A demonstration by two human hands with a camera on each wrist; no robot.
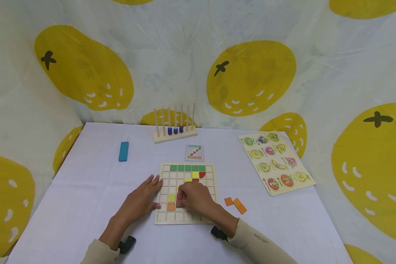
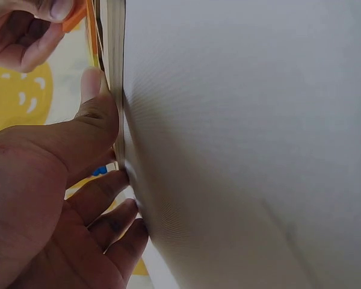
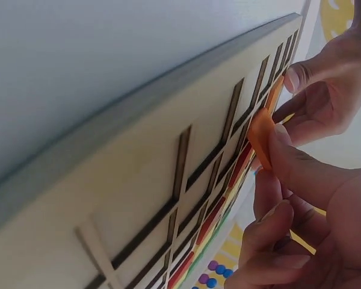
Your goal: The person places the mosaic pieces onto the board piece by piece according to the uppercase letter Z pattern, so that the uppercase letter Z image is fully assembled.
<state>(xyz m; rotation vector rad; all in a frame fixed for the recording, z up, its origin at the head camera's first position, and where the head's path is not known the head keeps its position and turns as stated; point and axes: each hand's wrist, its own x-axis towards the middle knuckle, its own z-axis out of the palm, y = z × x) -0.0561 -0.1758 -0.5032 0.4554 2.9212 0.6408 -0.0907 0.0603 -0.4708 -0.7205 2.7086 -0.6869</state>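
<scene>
A wooden grid board (image 1: 161, 218) lies on the white table, with green square tiles (image 1: 188, 168) along its upper part and yellow and red pieces stepping diagonally below them. Between thumb and fingers, my right hand (image 1: 196, 198) pinches an orange square tile (image 3: 262, 137), tilted at a cell beside an orange tile (image 1: 171, 206) set in the board. My left hand (image 1: 140, 201) rests at the board's left edge, fingers extended and thumb on the rim. Part of the grid is hidden under my right hand.
Loose orange tiles (image 1: 239, 205) lie right of the board. Behind it are a small pattern card (image 1: 194, 153) and a wooden peg stand (image 1: 175, 135) with beads. A teal block (image 1: 123, 151) lies at left, a fruit puzzle board (image 1: 277, 163) at right.
</scene>
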